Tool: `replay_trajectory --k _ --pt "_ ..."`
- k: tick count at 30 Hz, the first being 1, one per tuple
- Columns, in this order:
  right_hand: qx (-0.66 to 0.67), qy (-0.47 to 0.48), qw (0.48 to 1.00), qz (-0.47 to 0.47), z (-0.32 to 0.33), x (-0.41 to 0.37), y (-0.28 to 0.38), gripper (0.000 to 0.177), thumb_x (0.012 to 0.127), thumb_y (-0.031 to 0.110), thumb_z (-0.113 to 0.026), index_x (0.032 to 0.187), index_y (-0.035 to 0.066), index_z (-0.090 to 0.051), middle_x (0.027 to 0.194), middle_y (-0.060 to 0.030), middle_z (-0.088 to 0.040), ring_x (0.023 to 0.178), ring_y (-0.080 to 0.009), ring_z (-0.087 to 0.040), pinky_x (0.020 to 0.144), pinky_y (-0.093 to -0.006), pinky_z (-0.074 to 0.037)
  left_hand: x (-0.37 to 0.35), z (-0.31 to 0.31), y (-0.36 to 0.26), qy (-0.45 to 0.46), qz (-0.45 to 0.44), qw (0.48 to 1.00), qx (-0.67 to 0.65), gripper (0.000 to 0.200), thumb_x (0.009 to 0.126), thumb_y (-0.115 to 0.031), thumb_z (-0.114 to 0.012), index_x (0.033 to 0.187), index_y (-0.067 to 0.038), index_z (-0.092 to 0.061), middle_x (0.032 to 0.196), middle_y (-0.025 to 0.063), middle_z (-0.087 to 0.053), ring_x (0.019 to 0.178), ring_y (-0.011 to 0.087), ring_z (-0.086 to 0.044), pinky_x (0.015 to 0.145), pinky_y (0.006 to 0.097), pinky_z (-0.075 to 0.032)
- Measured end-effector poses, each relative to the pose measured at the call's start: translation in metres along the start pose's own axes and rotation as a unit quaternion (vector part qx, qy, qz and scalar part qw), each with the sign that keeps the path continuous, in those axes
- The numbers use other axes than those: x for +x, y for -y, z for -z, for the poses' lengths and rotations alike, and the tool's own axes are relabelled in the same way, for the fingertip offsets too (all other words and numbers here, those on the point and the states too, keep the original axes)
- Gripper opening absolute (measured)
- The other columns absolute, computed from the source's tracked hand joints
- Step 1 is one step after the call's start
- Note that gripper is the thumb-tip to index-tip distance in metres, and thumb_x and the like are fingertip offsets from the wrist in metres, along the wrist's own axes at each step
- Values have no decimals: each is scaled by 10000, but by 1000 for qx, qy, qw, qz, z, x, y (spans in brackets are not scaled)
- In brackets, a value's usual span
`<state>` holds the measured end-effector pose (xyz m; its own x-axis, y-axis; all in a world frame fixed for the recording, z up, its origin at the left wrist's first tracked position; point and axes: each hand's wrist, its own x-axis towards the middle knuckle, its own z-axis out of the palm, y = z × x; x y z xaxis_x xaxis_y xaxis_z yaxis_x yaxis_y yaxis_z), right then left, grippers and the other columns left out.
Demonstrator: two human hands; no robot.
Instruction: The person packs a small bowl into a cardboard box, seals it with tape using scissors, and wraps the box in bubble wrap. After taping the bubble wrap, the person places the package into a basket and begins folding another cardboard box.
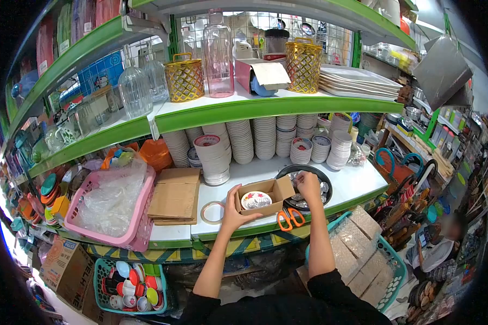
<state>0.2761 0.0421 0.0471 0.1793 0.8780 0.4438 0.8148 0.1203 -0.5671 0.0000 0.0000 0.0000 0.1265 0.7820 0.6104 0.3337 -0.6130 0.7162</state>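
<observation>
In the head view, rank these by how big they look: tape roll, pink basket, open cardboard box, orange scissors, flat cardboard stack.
1. Pink basket
2. Flat cardboard stack
3. Open cardboard box
Last, unranked: tape roll and orange scissors, which look about alike.

Your small brown cardboard box (275, 209), open-topped, at twelve o'clock, a round white dish (249, 197) with a red pattern inside (something silvery shows there too), your round black tray (331, 196) holding silvery pieces (324, 187), at the box's two o'clock
</observation>
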Motion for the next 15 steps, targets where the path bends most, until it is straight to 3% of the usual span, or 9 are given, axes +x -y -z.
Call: replay_trajectory --k 5,13,15 --pt "75 -69 994 -34 15 -4 10 63 716 71 -699 768 37 -686 715 -140 -670 680 -268 -668 641 -353 -514 -3 -3 1 -1 2 1000 -12 1098 490 -395 -918 1351 -46 -332 1336 166 -398 1252 314 -419 1054 419 -363" --pt "133 -72 988 -26 30 -12 38 94 758 66 -681 824 0 -663 764 -141 -672 670 -254 -658 623 -345 -497 -2 -3 4 -4 -10 1000 -22 1097 489 -393 -919 1350 -46 -335 1342 170 -396 1250 315 -424 1049 418 -371" --pt "209 -78 971 89 28 -18 50 106 737 44 -705 825 -8 -675 701 -104 -661 641 -158 -614 618 -297 -486 -1 -2 4 -5 -17 1000 -19 1097 487 -393 -919 1349 -45 -337 1342 171 -398 1248 315 -426 1047 418 -374"
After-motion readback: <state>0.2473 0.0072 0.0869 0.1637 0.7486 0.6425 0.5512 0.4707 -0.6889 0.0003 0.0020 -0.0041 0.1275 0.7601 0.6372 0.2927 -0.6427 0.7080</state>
